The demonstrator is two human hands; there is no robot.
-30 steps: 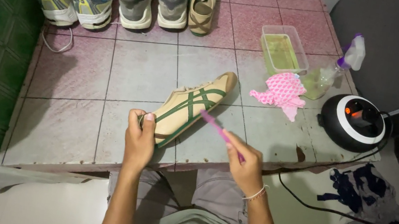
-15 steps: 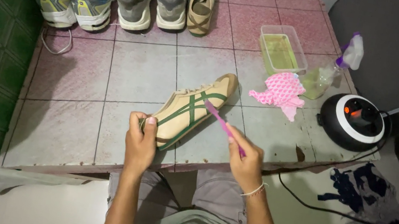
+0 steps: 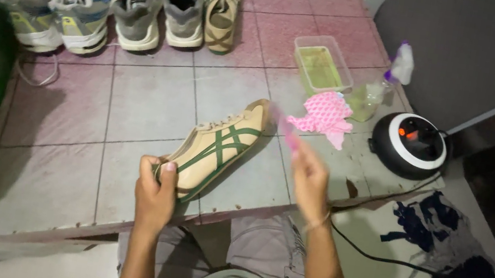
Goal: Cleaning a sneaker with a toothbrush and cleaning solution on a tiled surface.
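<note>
A beige shoe with green stripes lies on its side on the tiled platform. My left hand grips its heel end at the platform's front edge. My right hand is lifted to the right of the shoe and holds a pink toothbrush, blurred by motion, its head pointing away toward the pink cloth.
Several shoes stand in a row at the back. A clear tub of yellowish liquid and a spray bottle sit at the back right. A round black-and-white appliance with a cord stands right. Dark cloth lies on the floor.
My right hand has lifted the toothbrush off the shoe and swung it right, toward the pink cloth. The camera has shifted, so everything sits further left. My left hand keeps its hold.
</note>
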